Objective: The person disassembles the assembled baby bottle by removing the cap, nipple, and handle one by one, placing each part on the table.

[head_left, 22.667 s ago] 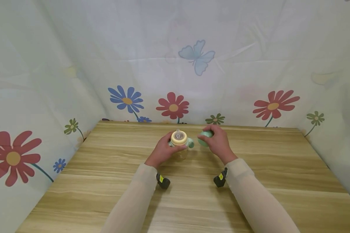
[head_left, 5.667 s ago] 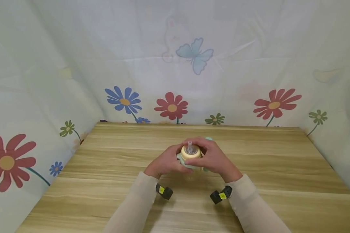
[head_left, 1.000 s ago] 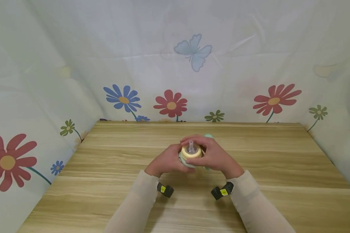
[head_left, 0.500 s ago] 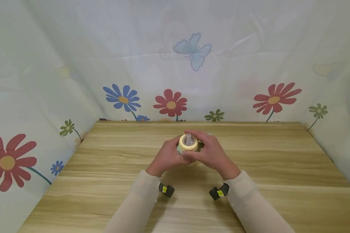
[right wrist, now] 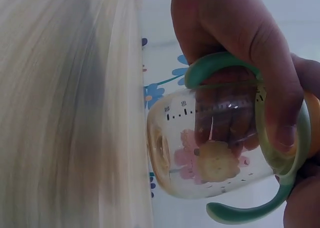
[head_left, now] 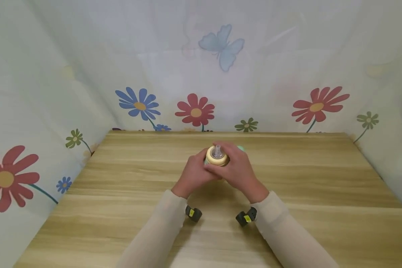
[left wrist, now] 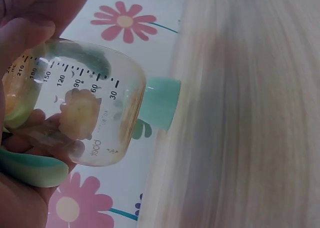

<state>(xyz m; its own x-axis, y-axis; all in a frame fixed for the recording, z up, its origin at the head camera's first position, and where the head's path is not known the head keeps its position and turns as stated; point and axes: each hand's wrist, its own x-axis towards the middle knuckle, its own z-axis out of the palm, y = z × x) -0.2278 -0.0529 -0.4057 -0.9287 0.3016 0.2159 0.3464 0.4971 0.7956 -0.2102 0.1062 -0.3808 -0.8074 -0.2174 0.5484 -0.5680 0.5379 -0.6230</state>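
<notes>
A clear baby bottle (left wrist: 117,118) with printed measuring marks stands upright between both hands, its base just over the table. On top is a yellow collar (head_left: 217,160) with a clear straw spout (head_left: 217,150). My left hand (head_left: 195,174) holds the bottle from the left, its thumb at the green handle ring (right wrist: 301,133). The right hand (head_left: 237,166) grips the yellow collar, fingers behind and thumb in front. Two curved green handles (right wrist: 252,214) stick out from the bottle's sides. Beyond it, a mint green cap (left wrist: 160,100) stands on the table, mostly covered by my right hand in the head view.
The wooden table (head_left: 137,219) runs back to a pale curtain (head_left: 268,70) printed with flowers and a butterfly. Black wrist cameras (head_left: 194,214) sit under both cuffs. Curtain also hangs along the left and right sides.
Long before, my right hand held the green cap; now the cap stands on the table and that hand grips the collar. Over the last second, both hands and the bottle shifted slightly up and away.
</notes>
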